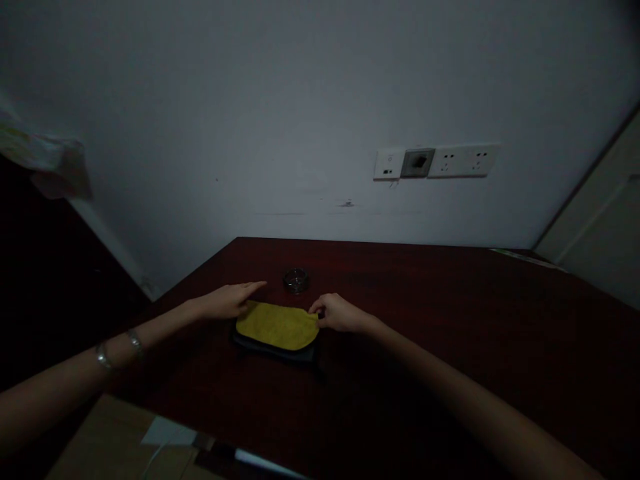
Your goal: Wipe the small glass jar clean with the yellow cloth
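Note:
A yellow cloth-like piece with rounded front corners [277, 325] lies on a dark, flat piece [273, 350] that shows along its front edge; I cannot tell exactly what the two make up. At the yellow piece's back left corner rests my left hand [227, 301], its fingers stretched out and pointing right. My right hand [337, 313] pinches the right edge of the yellow piece between thumb and fingers. Just behind the yellow piece stands a round glass ashtray [296, 280], apart from both hands.
The dark red wooden table [425, 300] meets a white wall with a row of sockets [435, 162]. To the right is a pale door or panel [600, 207]. A plastic bag [55, 160] sits at the far left. Below the table's front edge, a white cable [157, 457] lies on the floor.

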A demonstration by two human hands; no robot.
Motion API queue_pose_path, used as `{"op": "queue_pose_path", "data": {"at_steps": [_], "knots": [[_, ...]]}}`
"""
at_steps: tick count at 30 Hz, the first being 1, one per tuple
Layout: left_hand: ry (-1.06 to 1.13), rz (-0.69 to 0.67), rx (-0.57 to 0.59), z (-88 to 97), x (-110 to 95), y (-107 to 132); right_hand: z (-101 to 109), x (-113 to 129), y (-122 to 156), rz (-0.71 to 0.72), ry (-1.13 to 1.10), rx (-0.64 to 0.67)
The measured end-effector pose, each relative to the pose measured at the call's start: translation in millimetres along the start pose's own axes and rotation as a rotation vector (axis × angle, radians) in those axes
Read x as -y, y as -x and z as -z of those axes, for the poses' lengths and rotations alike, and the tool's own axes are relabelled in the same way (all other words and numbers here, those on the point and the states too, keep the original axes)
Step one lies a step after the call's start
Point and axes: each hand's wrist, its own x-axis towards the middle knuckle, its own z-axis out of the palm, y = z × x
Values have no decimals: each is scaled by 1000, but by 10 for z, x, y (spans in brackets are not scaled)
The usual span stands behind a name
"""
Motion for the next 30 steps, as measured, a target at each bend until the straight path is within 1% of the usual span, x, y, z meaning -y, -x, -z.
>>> {"op": "queue_pose_path", "data": {"at_steps": [2, 5, 7, 9, 12, 14, 16, 21, 25, 30], "knots": [[83, -15, 19, -72, 96, 7, 7, 24, -49, 22, -14, -60], [223, -21, 32, -152, 143, -17, 46, 61, -89, 44, -28, -168], [291, 10, 23, -168, 131, -47, 92, 70, -98, 45, -31, -237], [332, 69, 12, -157, 105, -83, 145, 55, -107, 37, -29, -294], [334, 130, -5, -127, 79, -142, 209, -18, -138, 1, -19, -364], [322, 146, -52, -125, 86, -180, 224, -93, -174, -37, -11, -403], [307, 172, -122, -145, 109, -219, 214, -179, -219, -85, -3, -431], [230, 220, -273, -217, 169, -354, 147, -378, -363, -200, 23, -465], [165, 237, -351, -220, 185, -511, 151, -458, -518, -254, 45, -477], [159, 286, -424, -175, 162, -726, 228, -518, -704, -311, 68, -497]]}}
